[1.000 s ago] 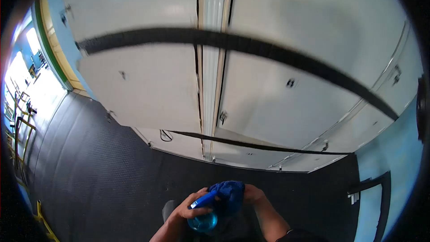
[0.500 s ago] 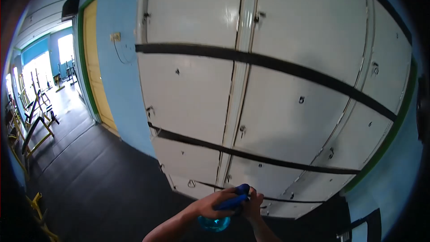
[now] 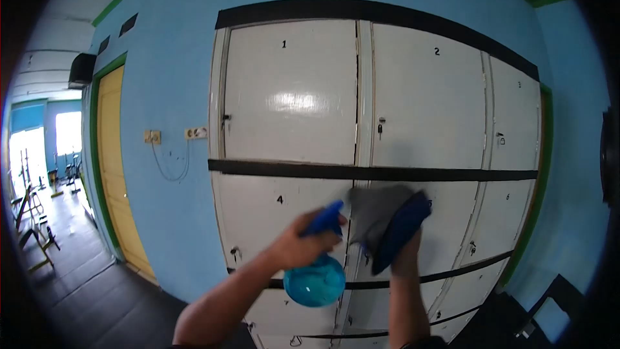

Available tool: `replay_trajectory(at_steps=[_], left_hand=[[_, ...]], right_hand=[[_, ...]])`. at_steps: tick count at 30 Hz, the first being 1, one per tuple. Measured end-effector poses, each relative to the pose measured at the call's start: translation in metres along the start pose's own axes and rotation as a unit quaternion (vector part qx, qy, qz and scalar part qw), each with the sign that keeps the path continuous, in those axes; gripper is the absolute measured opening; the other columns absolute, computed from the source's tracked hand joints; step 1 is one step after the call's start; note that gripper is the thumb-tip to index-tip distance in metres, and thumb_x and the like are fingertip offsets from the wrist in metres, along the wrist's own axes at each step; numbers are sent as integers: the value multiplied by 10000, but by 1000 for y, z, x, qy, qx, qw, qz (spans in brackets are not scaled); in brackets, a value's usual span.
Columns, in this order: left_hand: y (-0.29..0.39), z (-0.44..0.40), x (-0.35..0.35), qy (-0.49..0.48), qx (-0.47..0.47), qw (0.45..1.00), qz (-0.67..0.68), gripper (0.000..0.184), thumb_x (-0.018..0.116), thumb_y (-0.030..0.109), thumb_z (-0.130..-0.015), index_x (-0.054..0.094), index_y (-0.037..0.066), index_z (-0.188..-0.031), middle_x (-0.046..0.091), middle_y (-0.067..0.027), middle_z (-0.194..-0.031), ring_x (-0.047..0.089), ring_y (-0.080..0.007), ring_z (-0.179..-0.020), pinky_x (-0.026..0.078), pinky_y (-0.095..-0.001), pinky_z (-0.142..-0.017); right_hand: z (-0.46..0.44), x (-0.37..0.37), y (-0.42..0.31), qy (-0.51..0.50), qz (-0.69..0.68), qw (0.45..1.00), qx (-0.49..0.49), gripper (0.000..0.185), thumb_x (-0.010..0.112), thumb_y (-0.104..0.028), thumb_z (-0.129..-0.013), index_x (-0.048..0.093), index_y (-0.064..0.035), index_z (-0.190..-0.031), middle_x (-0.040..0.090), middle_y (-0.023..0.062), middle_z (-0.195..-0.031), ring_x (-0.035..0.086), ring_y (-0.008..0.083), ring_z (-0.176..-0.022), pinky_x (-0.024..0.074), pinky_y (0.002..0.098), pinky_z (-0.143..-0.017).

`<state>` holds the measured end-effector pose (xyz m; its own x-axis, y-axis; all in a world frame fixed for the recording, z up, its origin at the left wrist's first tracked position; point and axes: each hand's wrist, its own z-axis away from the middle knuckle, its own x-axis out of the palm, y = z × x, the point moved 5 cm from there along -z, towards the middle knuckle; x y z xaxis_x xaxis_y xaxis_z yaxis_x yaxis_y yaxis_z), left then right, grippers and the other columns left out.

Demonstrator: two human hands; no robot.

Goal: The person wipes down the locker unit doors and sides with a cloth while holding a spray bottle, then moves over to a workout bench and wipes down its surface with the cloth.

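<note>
My left hand (image 3: 300, 242) is wrapped around the neck of a spray bottle (image 3: 315, 283), its round body see-through teal and its trigger head blue, held upright. In my right hand (image 3: 408, 252) is a cloth (image 3: 386, 216), grey on one part and dark blue on another, fanned out and slightly blurred. Both hands are raised in front of the white locker cabinet (image 3: 290, 97), before the doors numbered 4 and 5. Whether the cloth touches a door I cannot tell. Part of my right hand's fingers is hidden behind the cloth.
Keys hang in several locker doors, including a small lock on door 2 (image 3: 380, 128). Left of the cabinet are wall sockets (image 3: 196, 133) with a cable and a yellow door (image 3: 116, 161). Gym equipment (image 3: 39, 226) stands far left. A dark-framed object (image 3: 549, 307) leans at lower right.
My view has tilted up to the upper lockers. Both hands have risen and moved apart; the cloth, earlier bunched by the bottle, now hangs spread from my right hand.
</note>
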<state>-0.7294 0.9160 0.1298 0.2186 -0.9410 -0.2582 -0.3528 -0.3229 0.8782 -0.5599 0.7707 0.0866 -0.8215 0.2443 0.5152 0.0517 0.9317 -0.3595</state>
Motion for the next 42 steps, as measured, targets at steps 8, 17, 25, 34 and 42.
replay_trajectory(at_steps=[8,17,25,34,42], left_hand=[[122,-56,-99,87,87,991,-52,201,619,149,-786,616,69,-970,614,-36,-939,588,-142,-891,489,-321,-781],[143,-98,-200,158,110,975,-111,277,641,73,-747,612,49,-1022,624,-81,-1016,594,-217,-1017,558,-410,-793],[148,-73,-267,234,134,953,-136,327,632,76,-758,583,25,-1077,603,-111,-1059,580,-239,-1065,556,-395,-809],[127,-41,-318,290,91,938,-166,304,604,42,-769,593,-1,-1070,618,-116,-1031,610,-226,-999,577,-363,-756],[115,-37,-325,237,118,951,-158,284,618,66,-777,601,4,-1054,621,-108,-1029,609,-229,-1005,574,-352,-778]], right_hand=[[-223,36,-96,230,417,824,-306,405,363,-261,-993,500,56,-1205,553,227,-1179,534,347,-1086,411,405,-953],[-402,138,-78,153,646,680,-310,569,364,-401,-939,340,-108,-1426,490,240,-1319,429,420,-1251,323,434,-1049],[-492,287,48,162,800,470,-336,606,330,-438,-910,303,-201,-1467,307,151,-1494,248,356,-1390,104,642,-1087],[-424,457,284,-286,771,518,-236,517,454,-421,-844,559,-173,-1286,564,139,-1290,525,288,-1214,379,384,-1044],[-400,395,240,-196,824,466,-257,647,361,-537,-894,444,-113,-1375,499,146,-1363,475,312,-1262,319,409,-1084]])
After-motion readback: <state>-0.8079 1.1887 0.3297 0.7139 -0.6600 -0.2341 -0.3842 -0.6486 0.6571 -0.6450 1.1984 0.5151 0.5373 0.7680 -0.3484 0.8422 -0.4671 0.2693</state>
